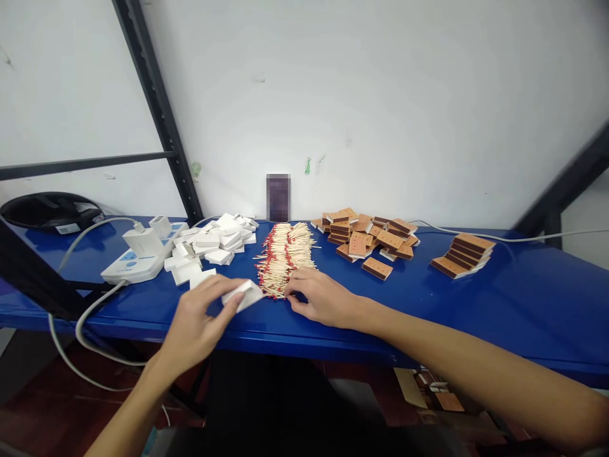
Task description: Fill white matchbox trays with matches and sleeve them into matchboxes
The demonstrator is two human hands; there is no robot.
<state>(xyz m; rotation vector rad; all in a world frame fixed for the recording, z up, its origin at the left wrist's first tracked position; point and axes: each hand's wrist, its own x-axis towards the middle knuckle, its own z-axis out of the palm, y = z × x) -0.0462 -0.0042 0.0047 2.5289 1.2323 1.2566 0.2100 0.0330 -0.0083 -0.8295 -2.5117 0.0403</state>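
My left hand (205,315) is closed on a small white matchbox tray (243,294), holding it tilted just above the table near the front edge. At the near end of a long heap of red-tipped matches (288,251), my right hand (323,295) has its thumb and fingers pinched together against the matches. Whatever sits between those fingertips is too small to make out. Left of the matches lies a loose pile of white matchbox trays (221,238). To the right is a pile of brown and orange matchbox sleeves (375,235), one lying apart in front.
Farther right, several matchboxes (464,255) stand in a stepped stack. A power strip (137,263) with chargers and white cables occupies the left side. A dark pixelated upright panel (278,198) leans at the wall. Black shelf posts (159,108) frame the blue table (476,317).
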